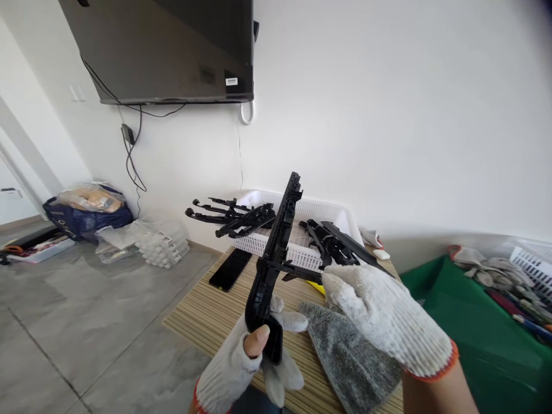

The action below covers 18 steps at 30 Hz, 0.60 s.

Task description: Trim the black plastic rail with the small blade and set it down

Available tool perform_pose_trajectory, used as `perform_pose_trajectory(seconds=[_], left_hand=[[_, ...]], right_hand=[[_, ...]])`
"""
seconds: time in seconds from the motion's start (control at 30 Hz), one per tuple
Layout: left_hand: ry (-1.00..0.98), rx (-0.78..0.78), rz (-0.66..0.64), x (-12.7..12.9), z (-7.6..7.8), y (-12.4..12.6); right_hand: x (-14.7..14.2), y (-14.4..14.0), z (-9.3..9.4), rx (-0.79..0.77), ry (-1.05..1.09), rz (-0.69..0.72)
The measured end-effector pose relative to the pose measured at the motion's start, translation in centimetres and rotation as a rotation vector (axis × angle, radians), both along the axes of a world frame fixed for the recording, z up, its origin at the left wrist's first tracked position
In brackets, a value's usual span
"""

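Black plastic bracket (276, 247) stands tilted above our table's (207, 316) near edge; our left hand (241, 362) fingers wrap its lower end, our right hand (379, 313) fingers pinch its side arm, above a grey cloth (345, 351).

Bare table (207, 316) lies left of the hands; the white basket (302, 241) of black parts (332, 241) blocks behind.

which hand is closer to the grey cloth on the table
Right. The right hand hovers directly over the grey cloth, overlapping its upper edge in view. The left hand sits off the cloth's left side, its grip closed on the black plastic part.
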<state>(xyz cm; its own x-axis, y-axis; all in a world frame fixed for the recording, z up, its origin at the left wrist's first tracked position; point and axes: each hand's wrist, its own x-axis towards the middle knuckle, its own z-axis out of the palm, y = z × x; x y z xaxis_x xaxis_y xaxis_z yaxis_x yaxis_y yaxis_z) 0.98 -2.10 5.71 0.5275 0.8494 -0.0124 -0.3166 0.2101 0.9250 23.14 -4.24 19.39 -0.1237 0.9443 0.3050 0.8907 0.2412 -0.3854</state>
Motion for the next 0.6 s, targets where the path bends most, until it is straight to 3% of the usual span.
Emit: perform_pose_trajectory(seconds=[0.1,0.27,0.6], left_hand=[[0.02,0.001,0.095,-0.4,0.3,-0.1],[0.052,0.031,0.112,-0.5,0.6,-0.1],[0.043,0.012,-0.045,0.7,-0.4,0.3]], right_hand=[[-0.3,0.3,-0.2,-0.035,-0.024,-0.011],[-0.6,0.8,-0.9,-0.044,0.019,0.042],[1.0,1.4,-0.9,-0.132,-0.014,0.11]])
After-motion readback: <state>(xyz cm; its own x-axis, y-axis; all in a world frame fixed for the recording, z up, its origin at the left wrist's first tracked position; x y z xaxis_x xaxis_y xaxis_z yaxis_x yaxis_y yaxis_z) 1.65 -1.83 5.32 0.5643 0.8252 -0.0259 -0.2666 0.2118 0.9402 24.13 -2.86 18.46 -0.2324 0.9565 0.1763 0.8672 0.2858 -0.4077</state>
